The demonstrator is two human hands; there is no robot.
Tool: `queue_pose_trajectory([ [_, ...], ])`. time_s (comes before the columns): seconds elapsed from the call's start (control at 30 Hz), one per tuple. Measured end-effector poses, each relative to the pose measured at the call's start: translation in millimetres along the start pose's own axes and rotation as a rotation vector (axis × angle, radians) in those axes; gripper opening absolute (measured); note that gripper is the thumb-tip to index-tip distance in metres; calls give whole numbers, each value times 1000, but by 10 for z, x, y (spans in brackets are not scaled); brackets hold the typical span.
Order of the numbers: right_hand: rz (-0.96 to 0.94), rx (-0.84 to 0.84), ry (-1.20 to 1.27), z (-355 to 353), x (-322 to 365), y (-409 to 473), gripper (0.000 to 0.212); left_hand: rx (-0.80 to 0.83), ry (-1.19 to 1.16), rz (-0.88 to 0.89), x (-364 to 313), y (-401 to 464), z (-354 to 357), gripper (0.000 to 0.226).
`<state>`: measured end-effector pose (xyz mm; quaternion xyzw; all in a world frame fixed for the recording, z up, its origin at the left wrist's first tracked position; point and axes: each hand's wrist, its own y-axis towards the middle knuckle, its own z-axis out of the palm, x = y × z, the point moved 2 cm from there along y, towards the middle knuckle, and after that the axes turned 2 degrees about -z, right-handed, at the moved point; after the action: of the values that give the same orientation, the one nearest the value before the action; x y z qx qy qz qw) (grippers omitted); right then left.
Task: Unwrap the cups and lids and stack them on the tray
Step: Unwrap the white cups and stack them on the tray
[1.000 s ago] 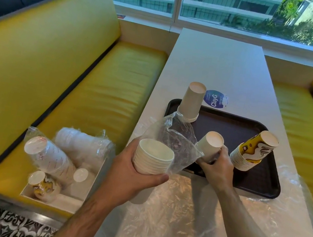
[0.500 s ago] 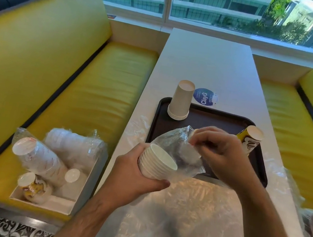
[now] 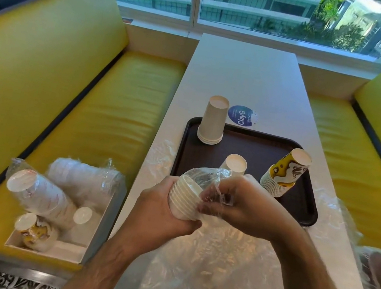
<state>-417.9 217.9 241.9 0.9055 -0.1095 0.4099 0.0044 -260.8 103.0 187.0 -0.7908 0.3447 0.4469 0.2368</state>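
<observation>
My left hand (image 3: 160, 212) grips a stack of white paper cups (image 3: 184, 200) just in front of the dark brown tray (image 3: 304, 209). Clear plastic wrap (image 3: 206, 177) still covers the stack's open end. My right hand (image 3: 239, 205) pinches that wrap beside the cups. On the tray stand an upside-down tall white stack (image 3: 212, 122) at the far left, a small white stack (image 3: 235, 164) in the middle and a tilted yellow-patterned stack (image 3: 285, 173) at the right.
A white box (image 3: 99, 230) on the yellow bench holds several wrapped packs of cups and lids (image 3: 77, 181). Loose clear plastic (image 3: 208, 273) covers the near end of the white table (image 3: 246, 78). A blue round sticker (image 3: 242, 116) lies behind the tray.
My right hand left the small white stack standing on the tray and came back to the wrapped stack, where it now pinches the plastic. My left hand kept hold of the cups.
</observation>
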Motion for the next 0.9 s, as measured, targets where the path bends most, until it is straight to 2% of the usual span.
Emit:
queue_pose_trajectory([
  [0.27, 15, -117, 48, -173, -92, -13, 14, -11, -2, -9, 92, -35, -56, 62],
  [0.33, 28, -206, 102, -184, -157, -25, 22, -22, -30, -7, 72, -33, -81, 64],
  [0.4, 53, -257, 199, -189, -231, -37, 41, -32, -64, 2, 56, -42, -110, 64],
  [0.47, 69, -256, 242, -170, -297, -39, 53, -31, -90, 15, 25, -66, -127, 65],
  [0.63, 73, -235, 165, -59, -378, -11, 73, -9, -133, 65, -44, -112, -110, 67],
  [0.77, 98, -333, -36, 56, -406, 65, 81, 5, -147, 113, -98, -112, -112, 72],
  [0.9, 114, -377, -10, 110, -492, 128, 78, -23, -176, 116, -148, -104, -143, 75],
])
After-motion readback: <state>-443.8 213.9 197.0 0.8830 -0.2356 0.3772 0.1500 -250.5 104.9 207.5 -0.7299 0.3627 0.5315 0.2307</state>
